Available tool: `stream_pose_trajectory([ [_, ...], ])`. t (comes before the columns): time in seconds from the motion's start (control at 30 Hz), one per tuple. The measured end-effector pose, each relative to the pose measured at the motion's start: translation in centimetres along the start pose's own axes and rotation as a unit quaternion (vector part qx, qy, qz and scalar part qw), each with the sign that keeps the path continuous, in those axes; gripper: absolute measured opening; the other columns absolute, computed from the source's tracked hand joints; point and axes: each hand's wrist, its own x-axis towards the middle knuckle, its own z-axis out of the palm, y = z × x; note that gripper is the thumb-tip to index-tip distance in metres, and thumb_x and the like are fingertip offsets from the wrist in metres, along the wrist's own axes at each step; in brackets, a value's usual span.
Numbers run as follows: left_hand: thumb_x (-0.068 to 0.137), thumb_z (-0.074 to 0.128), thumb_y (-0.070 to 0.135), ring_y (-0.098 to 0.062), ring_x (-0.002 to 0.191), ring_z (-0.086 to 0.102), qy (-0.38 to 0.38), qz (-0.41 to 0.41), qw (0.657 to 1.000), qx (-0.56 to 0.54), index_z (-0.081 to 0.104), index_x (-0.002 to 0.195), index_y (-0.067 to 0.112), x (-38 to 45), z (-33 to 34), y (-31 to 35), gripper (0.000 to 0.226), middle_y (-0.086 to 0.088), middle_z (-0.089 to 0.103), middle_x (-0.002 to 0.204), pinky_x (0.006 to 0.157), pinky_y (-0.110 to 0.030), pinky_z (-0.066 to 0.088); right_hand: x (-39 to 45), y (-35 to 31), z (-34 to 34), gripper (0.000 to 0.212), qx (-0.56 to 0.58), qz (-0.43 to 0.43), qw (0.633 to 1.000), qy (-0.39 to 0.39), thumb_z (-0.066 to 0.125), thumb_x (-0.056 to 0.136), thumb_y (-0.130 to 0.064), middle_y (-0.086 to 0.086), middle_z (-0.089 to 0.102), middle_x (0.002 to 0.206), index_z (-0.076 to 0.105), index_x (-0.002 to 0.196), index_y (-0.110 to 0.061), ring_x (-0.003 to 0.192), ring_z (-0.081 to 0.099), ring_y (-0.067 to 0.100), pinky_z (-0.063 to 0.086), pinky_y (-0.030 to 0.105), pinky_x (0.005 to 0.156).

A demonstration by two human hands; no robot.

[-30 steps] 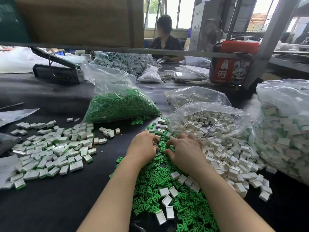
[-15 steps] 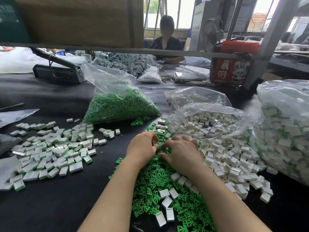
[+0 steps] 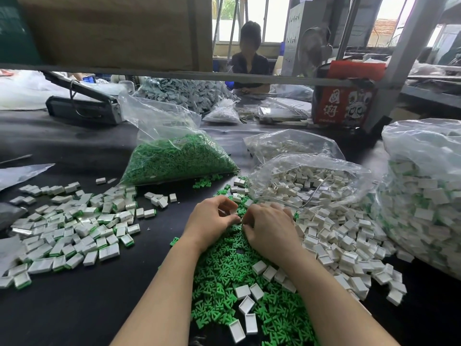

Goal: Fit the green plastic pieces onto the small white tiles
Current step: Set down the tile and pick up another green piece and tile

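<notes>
Head view: left hand [image 3: 212, 219] and right hand [image 3: 268, 227] close together over the far edge of the loose green pieces [image 3: 232, 278], fingertips nearly meeting. Left fingers curled round a small white tile [image 3: 233, 212], pinched between thumb and forefinger; right fingers bent inward beside it, contents not discernible, so grip there impossible to judge. Compared with half a second earlier, hands drawn slightly closer and the tile now showing in the left grasp; piles unchanged. Whether a green piece sits on that tile: hidden by the fingers.

Outward: loose white tiles [image 3: 331, 243] heaped just right of the hands, spilling from an open clear bag [image 3: 309, 176]. Finished tiles [image 3: 72, 228] with green edges spread well to the left on the black table [image 3: 74, 308]. Bag of green pieces [image 3: 174, 161] beyond the hands. Large bag of finished tiles [image 3: 424, 196] at far right, cut off by the frame edge. Another person [image 3: 250, 58] seated across, partly hidden behind a shelf rail [image 3: 174, 74].
</notes>
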Motion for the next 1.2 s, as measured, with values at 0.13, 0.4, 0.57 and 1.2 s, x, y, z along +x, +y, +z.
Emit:
stream_pose_trajectory([
  [0.13,0.074,0.084,0.021,0.0,0.072,0.065,0.008,0.006,0.999,-0.045,0.071,0.089,0.03,0.0,0.0,0.6,0.022,0.009,0.071,0.082,0.076,-0.029,0.058,0.1,0.0,0.0,0.008,0.048,0.002,0.998,0.038,0.056,0.091,-0.024,-0.007,0.066,0.092,0.061,0.097,-0.023,0.09,0.057,0.014,0.043,0.033,0.09],
  [0.4,0.073,0.082,0.0,-0.02,0.084,0.071,0.03,0.009,0.959,-0.28,0.068,0.095,0.014,-0.1,-0.1,2.9,0.03,-0.009,0.074,0.086,0.073,-0.03,0.059,0.7,0.3,-1.2,0.014,0.387,0.087,0.91,0.118,0.066,0.09,-0.006,0.003,0.07,0.089,0.067,0.103,-0.011,0.074,0.068,0.014,0.057,0.025,0.063],
  [0.57,0.069,0.083,-0.004,-0.02,0.08,0.072,0.032,0.015,0.953,-0.302,0.07,0.095,0.011,-0.3,0.1,3.2,0.033,-0.008,0.075,0.083,0.076,-0.035,0.06,0.6,0.1,-1.8,0.011,0.576,0.144,0.794,0.133,0.071,0.085,-0.003,0.005,0.073,0.087,0.073,0.093,-0.009,0.067,0.066,0.002,0.048,0.013,0.052],
  [1.2,0.063,0.084,0.004,-0.006,0.066,0.068,-0.023,-0.031,0.917,-0.397,0.077,0.067,0.022,-0.5,-0.1,3.6,0.019,0.003,0.072,0.071,0.061,-0.014,0.05,0.4,0.0,-2.2,0.015,0.642,0.142,0.744,0.115,0.067,0.088,-0.004,0.011,0.063,0.085,0.066,0.103,-0.005,0.063,0.059,0.012,0.048,0.021,0.047],
])
